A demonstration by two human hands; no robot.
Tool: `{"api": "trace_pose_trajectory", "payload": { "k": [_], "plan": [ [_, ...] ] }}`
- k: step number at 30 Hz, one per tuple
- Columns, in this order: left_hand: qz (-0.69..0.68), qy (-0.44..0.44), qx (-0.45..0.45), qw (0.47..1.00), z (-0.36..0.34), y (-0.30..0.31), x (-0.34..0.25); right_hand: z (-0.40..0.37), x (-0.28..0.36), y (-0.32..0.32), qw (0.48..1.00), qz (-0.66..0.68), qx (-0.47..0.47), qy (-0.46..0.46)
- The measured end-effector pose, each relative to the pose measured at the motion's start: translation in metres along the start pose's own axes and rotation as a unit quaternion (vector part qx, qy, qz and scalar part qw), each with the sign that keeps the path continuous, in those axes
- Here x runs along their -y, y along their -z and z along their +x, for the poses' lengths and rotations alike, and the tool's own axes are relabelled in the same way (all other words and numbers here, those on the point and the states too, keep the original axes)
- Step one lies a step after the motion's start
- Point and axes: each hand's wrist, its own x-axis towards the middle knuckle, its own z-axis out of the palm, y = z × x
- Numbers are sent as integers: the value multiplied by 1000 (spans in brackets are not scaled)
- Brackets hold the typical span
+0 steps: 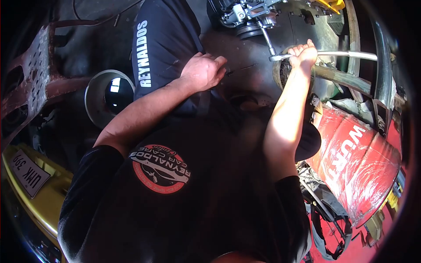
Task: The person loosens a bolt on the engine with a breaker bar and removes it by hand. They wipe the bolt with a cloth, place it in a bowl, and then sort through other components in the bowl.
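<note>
My right hand (302, 54) is closed around a long chrome ratchet wrench (335, 53), gripping it close to its head. From that head an extension bar (266, 38) runs up to the front of an engine (250, 11), beside a dark grooved pulley (248, 31). Where the extension's far end seats is too small to make out. With its fingers curled in, my left hand (204, 71) rests near my knee, on the dark trouser leg (169, 39). Nothing shows in that hand.
A red drum (351, 153) wrapped in clear film stands at the right, below metal bars (344, 79). To the left are a grey round metal ring (93, 98), a rusty perforated frame (39, 70) and a yellow car bumper (55, 206).
</note>
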Motion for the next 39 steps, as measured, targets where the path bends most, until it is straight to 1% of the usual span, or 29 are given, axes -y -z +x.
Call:
{"api": "trace_pose_trajectory", "payload": {
  "k": [2, 3, 4, 7, 8, 10, 11, 12, 13, 14, 15, 16, 17, 18, 19, 20, 22, 23, 24, 25, 26, 27, 28, 29, 32, 36, 37, 38, 39],
  "plan": [
    [-12, 0, 0, 1000, -1, -4, 3, 27, 2, 12, 996, -3, -14, -92],
    [-11, 14, 20, 1000, -1, 1, 0, 32, -1, 16, 995, -14, -43, -92],
    [-9, 9, 3, 1000, 1, 2, 1, 42, -2, 13, 994, -23, -63, -89],
    [-10, 6, -16, 1000, -10, -5, -1, 8, -5, 3, 997, 8, -71, -40],
    [-10, 3, -16, 1000, -7, -6, 2, -4, -12, 5, 998, 52, -40, -13],
    [-5, 4, -6, 1000, -6, -8, 0, -40, -35, -2, 987, 101, -82, 91],
    [2, 9, 1, 1000, -6, -7, 0, -59, -48, -6, 975, 102, -111, 163],
    [9, 17, 4, 1000, -4, -7, -2, -79, -60, -9, 964, 98, -102, 225],
    [13, 12, 0, 1000, -3, -5, -5, -75, -79, -8, 952, 72, -72, 290],
    [9, 1, -7, 1000, -3, -9, -2, -77, -98, -7, 923, -58, -65, 374],
    [28, 13, 4, 1000, -4, -4, -7, -91, -97, -14, 880, -124, -37, 457],
    [47, 25, 16, 998, -3, 1, -12, -91, -100, -15, 855, -171, -18, 489],
    [2, 31, 2, 1000, -3, -3, -9, -91, -103, -15, 826, -215, -1, 521],
    [-57, 59, 0, 997, -1, 0, -12, -90, -100, -18, 825, -243, 12, 510],
    [-93, 50, -33, 994, 3, -3, -12, -89, -98, -21, 855, -162, -11, 492],
    [-134, 41, -63, 988, 5, -7, -15, -75, -91, -20, 927, -134, -95, 336],
    [-161, 49, -81, 982, 7, -3, -31, -41, -46, -5, 970, -131, -50, 198],
    [-175, 55, -74, 980, 7, -4, -37, -39, -33, -3, 985, -85, -16, 146],
    [-190, 62, -70, 977, 6, -5, -39, -33, -23, 0, 995, -39, 20, 94],
    [-178, 59, -59, 980, 2, -10, -37, -6, -22, 7, 997, 38, 63, 34],
    [-167, 55, -47, 983, -3, -19, -31, 21, -20, 14, 988, 114, 96, -34],
    [-153, 52, -36, 986, -7, -21, -26, 19, -9, 8, 971, 181, 119, -104],
    [-159, 75, -6, 984, -11, -24, -23, 12, 3, 13, 995, 10, 79, -66],
    [-164, 96, 20, 981, -12, -23, -20, 16, 4, 15, 993, 12, 79, -92],
    [-191, 132, 51, 971, -9, -21, -13, 17, 0, 18, 994, 19, 80, -71],
    [-193, 159, 41, 967, 18, -39, -6, -37, -25, 18, 986, 94, 127, 47],
    [-206, 173, 29, 963, 33, -46, -5, -47, -34, 18, 984, 128, 107, 63],
    [-366, 226, 81, 899, 54, -46, -7, -53, -47, 22, 981, 136, 112, 79],
    [-475, 250, 77, 840, 69, -47, -15, -56, -59, 26, 978, 143, 117, 97]
  ]
}}
